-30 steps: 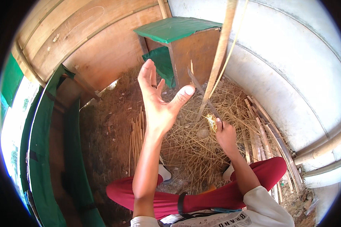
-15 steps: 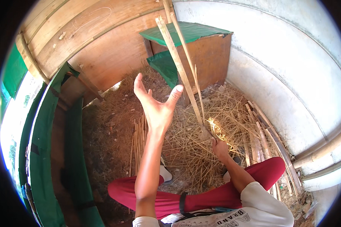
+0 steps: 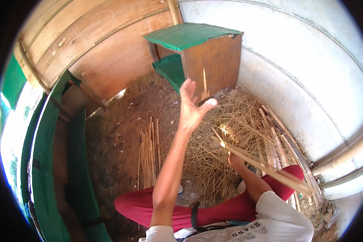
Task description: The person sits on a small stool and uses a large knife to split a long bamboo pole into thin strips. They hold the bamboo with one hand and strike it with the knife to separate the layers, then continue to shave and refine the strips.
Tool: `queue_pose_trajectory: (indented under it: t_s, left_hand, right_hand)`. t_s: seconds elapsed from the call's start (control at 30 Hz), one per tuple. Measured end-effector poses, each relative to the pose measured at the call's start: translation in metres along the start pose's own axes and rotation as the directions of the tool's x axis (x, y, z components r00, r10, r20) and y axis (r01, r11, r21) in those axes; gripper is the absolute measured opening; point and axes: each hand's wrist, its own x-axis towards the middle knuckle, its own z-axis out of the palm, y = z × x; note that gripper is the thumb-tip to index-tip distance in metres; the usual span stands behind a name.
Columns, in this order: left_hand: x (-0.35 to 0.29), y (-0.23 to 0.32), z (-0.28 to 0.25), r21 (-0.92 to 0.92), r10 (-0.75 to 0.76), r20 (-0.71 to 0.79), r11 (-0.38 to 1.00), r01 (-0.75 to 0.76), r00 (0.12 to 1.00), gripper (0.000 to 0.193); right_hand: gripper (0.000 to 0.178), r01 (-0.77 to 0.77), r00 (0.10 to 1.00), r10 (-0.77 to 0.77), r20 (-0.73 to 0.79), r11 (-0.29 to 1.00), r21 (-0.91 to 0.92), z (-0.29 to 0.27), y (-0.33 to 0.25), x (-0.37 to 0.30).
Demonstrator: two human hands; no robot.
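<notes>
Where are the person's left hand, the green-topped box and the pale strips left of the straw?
Left hand [image 3: 192, 112], head view: middle of the hand.
Green-topped box [image 3: 217, 60], head view: its brown side.
Pale strips [image 3: 149, 153], head view: midway along them.

Dark capital lettering [image 3: 245, 234] is printed on the front of the person's white T-shirt [image 3: 284, 221], slanting up toward the right near the lower edge of the view. A grey graphic [image 3: 260, 229] sits beside it, its finer details too small to read. High on the plywood wall [image 3: 121, 50], a pale hand-drawn loop [image 3: 112, 14] encloses faint strokes [image 3: 78, 27], which cannot be made out as letters or numbers.
</notes>
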Motion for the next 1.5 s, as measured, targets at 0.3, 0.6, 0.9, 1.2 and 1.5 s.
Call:
queue_pose_trajectory:
  t_s: [0.3,0.6,0.9,1.2,1.5]
  left_hand:
    - [-0.054,0.026,0.072,0.291,0.132,0.610,0.880,-0.376,0.781,0.070]
    - [-0.172,-0.033,0.149,0.116,0.284,0.718,0.852,-0.511,0.636,0.056]
    - [-0.029,0.031,0.077,0.040,-0.082,0.660,0.996,0.075,0.747,0.028]
    - [0.011,-0.038,0.016,-0.147,-0.044,0.060,0.988,0.053,0.997,0.028]
    - [0.016,-0.044,0.019,-0.119,-0.012,-0.194,0.993,-0.011,0.981,0.015]
  right_hand:
    - [0.025,0.069,0.919,-0.029,-0.394,0.994,0.086,-0.040,0.020,0.007]
    - [0.027,-0.106,0.984,0.104,-0.141,0.994,-0.007,-0.146,-0.038,-0.002]
    - [0.030,-0.195,0.980,0.195,0.025,0.981,0.013,-0.179,-0.037,0.003]
    - [0.048,-0.249,0.965,0.191,0.180,0.882,0.400,-0.082,-0.031,0.005]
    - [0.017,0.054,0.992,-0.055,0.111,0.998,0.012,-0.110,-0.011,0.029]
